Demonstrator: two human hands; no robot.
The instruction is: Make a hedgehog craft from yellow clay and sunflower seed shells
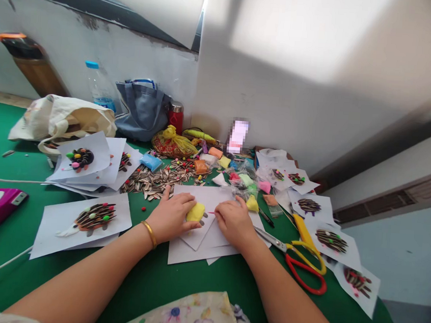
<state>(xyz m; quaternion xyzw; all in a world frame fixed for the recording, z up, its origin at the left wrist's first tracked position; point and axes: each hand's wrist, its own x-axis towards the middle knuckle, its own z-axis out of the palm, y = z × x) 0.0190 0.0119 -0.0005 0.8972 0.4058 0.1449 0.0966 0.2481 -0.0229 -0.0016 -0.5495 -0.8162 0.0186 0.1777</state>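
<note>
My left hand [173,215], with a gold bangle at the wrist, rests on white paper sheets [194,248] and holds a lump of yellow clay [196,212] against the paper. Close beside it, my right hand [233,221] is curled over the same sheets with its fingertips pinched together near the clay; a thin red mark shows at the fingertips, and what they hold is too small to name. Both hands lie on a green table [148,280].
A pile of sunflower seeds [155,179] and small bags of coloured clay [236,177] lie behind the hands. Red-and-yellow scissors [297,258] and a yellow knife [301,226] sit to the right. Paper sheets with seed hedgehogs [93,217] lie left and right. Bags [141,109] and a bottle [98,87] stand by the wall.
</note>
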